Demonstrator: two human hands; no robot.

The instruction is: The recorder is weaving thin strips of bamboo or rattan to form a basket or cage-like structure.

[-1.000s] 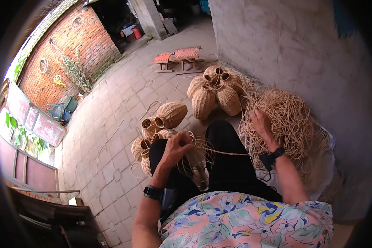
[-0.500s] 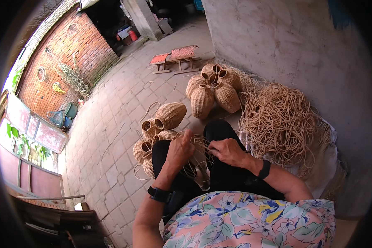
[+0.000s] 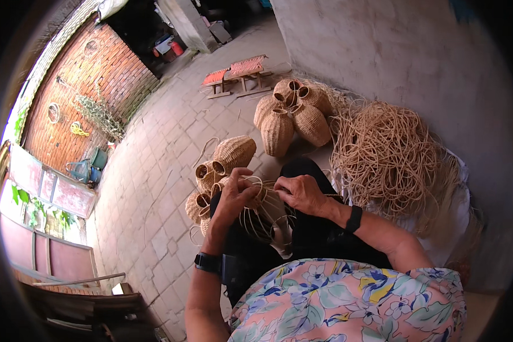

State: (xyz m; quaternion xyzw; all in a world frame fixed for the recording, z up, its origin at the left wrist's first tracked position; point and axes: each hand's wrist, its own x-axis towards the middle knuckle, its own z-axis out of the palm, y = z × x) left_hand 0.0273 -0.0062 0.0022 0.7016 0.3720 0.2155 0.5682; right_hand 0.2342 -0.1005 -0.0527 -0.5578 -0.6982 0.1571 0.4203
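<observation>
Between my knees, thin pale cord strands [image 3: 257,223] splay out and bend down from a small woven piece [image 3: 263,195]. On its left side my left hand [image 3: 234,195] has curled fingers pinching a strand, and a loop of cord arches beside the fingertips. From the right, my right hand [image 3: 304,195] is closed, thumb against fingers, on a strand at the edge of the piece. The hands are a short way apart, with strands crossing between them. Part of the woven piece is hidden by my hands and dark trouser legs.
Finished vase-shaped woven baskets [image 3: 234,154] stand just beyond my left knee. Another cluster of baskets [image 3: 277,132] sits farther off. A large heap of tan cord [image 3: 385,159] lies at right by the wall [image 3: 393,57]. Two low stools [image 3: 248,67] stand farther back on the paving [image 3: 154,188].
My left hand has shifted slightly left and its fingers have lifted and loosened from a tighter fist. My right hand has moved a little left and up, and the view has shifted slightly.
</observation>
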